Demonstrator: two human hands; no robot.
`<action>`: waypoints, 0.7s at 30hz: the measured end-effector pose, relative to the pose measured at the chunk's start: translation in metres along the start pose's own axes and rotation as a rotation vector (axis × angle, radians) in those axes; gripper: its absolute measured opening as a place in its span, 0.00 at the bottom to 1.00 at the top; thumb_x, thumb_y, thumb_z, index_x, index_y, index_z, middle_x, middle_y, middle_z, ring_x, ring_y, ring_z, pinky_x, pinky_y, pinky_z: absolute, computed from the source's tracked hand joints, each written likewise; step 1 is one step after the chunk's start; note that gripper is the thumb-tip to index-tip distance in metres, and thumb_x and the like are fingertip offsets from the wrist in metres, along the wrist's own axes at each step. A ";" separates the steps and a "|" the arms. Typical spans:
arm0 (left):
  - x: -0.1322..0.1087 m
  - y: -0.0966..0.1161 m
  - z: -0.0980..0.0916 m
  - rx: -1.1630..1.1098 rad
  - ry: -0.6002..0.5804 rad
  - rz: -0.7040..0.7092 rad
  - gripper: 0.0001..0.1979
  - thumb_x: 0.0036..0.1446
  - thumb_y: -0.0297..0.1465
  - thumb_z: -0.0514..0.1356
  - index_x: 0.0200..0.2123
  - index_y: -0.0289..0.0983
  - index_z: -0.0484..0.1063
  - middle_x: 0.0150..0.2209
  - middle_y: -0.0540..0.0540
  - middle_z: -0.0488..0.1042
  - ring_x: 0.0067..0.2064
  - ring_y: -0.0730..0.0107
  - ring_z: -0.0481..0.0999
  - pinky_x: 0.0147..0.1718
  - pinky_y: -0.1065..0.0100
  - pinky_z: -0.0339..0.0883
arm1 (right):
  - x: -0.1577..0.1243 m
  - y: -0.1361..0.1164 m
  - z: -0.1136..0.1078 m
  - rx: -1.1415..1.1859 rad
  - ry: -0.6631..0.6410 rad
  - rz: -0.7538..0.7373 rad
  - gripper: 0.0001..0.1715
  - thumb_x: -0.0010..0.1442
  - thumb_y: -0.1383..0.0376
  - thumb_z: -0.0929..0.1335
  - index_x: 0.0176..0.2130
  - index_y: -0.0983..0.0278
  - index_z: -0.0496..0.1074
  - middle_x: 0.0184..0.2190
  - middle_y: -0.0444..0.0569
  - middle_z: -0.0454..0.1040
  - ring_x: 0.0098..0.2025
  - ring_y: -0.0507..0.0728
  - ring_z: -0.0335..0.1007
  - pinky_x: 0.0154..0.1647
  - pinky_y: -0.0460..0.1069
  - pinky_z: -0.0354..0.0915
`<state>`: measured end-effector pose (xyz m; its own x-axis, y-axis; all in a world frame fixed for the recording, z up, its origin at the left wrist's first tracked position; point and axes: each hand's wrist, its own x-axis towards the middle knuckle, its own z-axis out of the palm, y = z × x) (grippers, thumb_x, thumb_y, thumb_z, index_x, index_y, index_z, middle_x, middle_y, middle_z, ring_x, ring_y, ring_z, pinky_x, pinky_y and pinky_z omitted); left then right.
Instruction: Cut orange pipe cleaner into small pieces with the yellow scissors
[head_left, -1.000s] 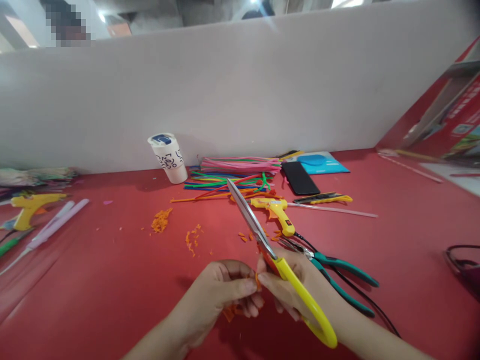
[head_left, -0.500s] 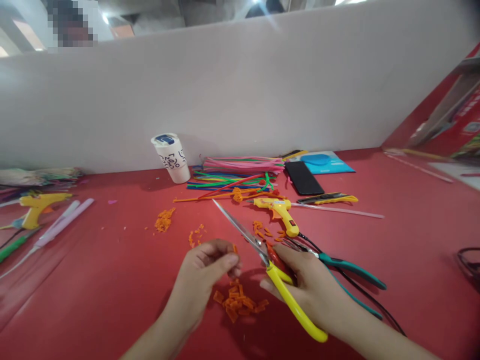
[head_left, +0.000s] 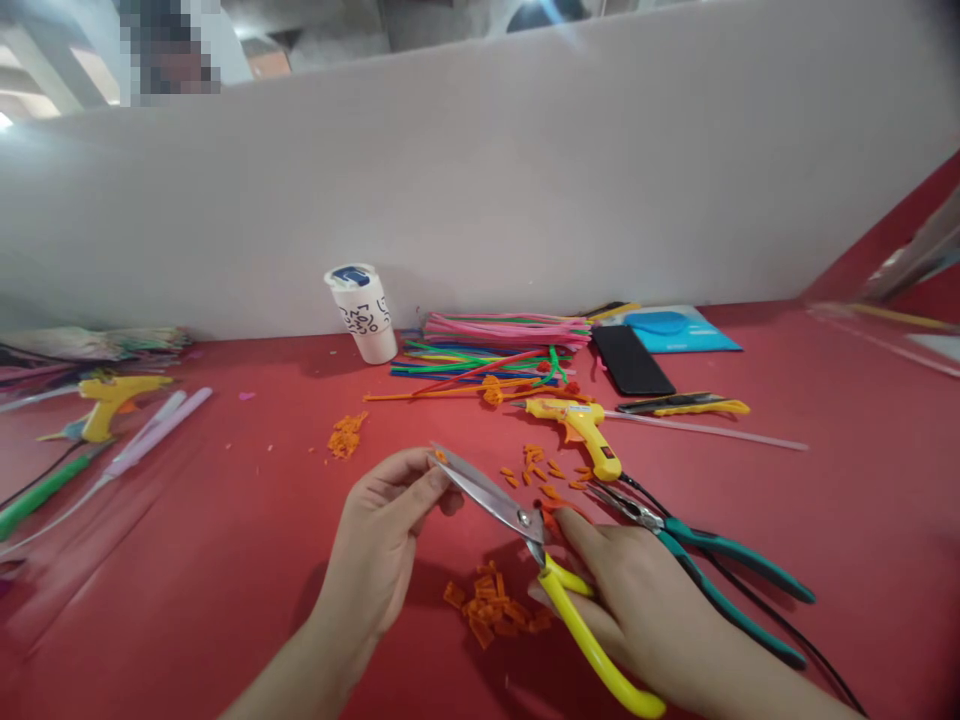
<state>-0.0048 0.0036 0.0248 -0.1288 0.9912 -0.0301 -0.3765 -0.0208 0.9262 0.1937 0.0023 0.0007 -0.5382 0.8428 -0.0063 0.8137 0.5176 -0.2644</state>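
Pinched between the thumb and fingers of my left hand [head_left: 394,525] is a small orange piece [head_left: 440,456], mostly hidden by fingertips and blades. My right hand [head_left: 619,570] grips scissors [head_left: 592,640] with yellow handles. Their blade tips reach to the orange piece at my left fingertips and are slightly parted. Below the scissors lies a pile of flat orange pieces [head_left: 491,605]. Beyond the blades are several slim orange bits [head_left: 534,470]. Something orange-red [head_left: 553,518] shows beside my right fingers, partly covered; I cannot tell what it is.
A yellow glue gun [head_left: 581,425], green-handled pliers [head_left: 697,540], a utility knife [head_left: 686,403] and a phone [head_left: 632,360] lie to the right. Behind are coloured pipe cleaners [head_left: 502,330] and a white cup [head_left: 364,315]. Orange crumbs [head_left: 346,436] and another glue gun [head_left: 105,405] lie left.
The scissors' tips have swung left and down onto the orange piece in my left hand. My left hand has risen slightly. The camera has turned a little left.
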 end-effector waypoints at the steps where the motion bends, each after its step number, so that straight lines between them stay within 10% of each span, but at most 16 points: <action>1: 0.000 0.000 0.000 -0.010 -0.003 0.004 0.02 0.48 0.26 0.60 0.26 0.35 0.73 0.23 0.52 0.71 0.26 0.80 0.67 0.27 0.77 0.61 | 0.000 0.000 0.000 -0.002 0.007 -0.007 0.14 0.56 0.53 0.59 0.30 0.61 0.57 0.20 0.46 0.69 0.22 0.58 0.66 0.20 0.47 0.44; 21: -0.002 -0.004 0.000 -0.139 -0.025 -0.017 0.03 0.49 0.25 0.59 0.25 0.36 0.73 0.23 0.52 0.70 0.26 0.80 0.68 0.28 0.78 0.63 | 0.002 -0.002 0.003 -0.071 0.135 -0.080 0.15 0.56 0.53 0.59 0.29 0.62 0.57 0.16 0.44 0.67 0.18 0.56 0.64 0.18 0.46 0.43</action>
<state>-0.0031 0.0016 0.0210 -0.0991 0.9945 -0.0339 -0.5021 -0.0205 0.8646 0.1907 0.0021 -0.0019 -0.5709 0.8084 0.1433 0.7857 0.5886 -0.1904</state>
